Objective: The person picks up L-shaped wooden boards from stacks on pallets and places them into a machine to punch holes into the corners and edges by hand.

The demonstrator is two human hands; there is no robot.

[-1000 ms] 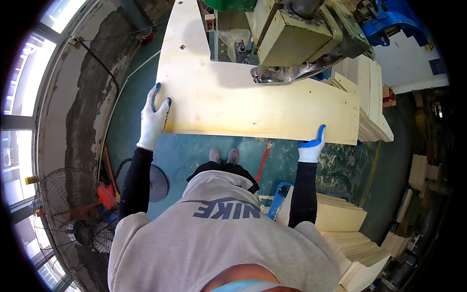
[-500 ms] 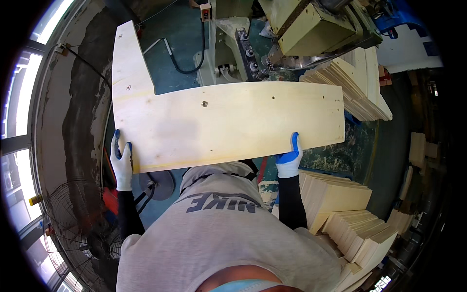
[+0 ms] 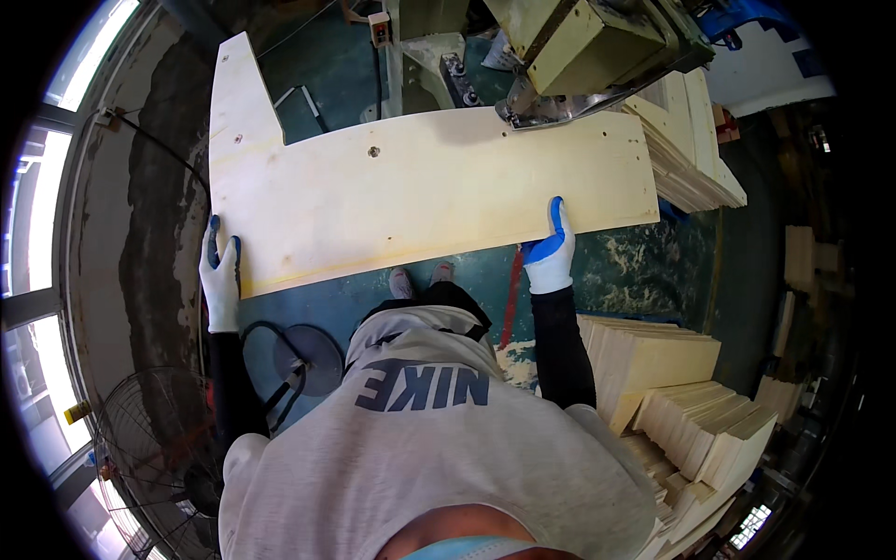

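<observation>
The plywood panel [image 3: 411, 205], an L-shaped sheet with one upright tab at its left end, is carried level in front of the person, its far right edge just under the green machine [image 3: 588, 47]. The left hand [image 3: 220, 275] grips the near left corner, its fingers curled over the edge. The right hand [image 3: 551, 250] pinches the near edge, thumb on top.

Against half a second ago, the panel sits slightly further right and nearer the machine head. A second ago its tab lay up beside the machine and the hands were lower on the sheet. Judgement: the panel is being repositioned for another pass. Stacked boards [image 3: 691, 401] stand at right, and a fan [image 3: 149, 448] at lower left.
</observation>
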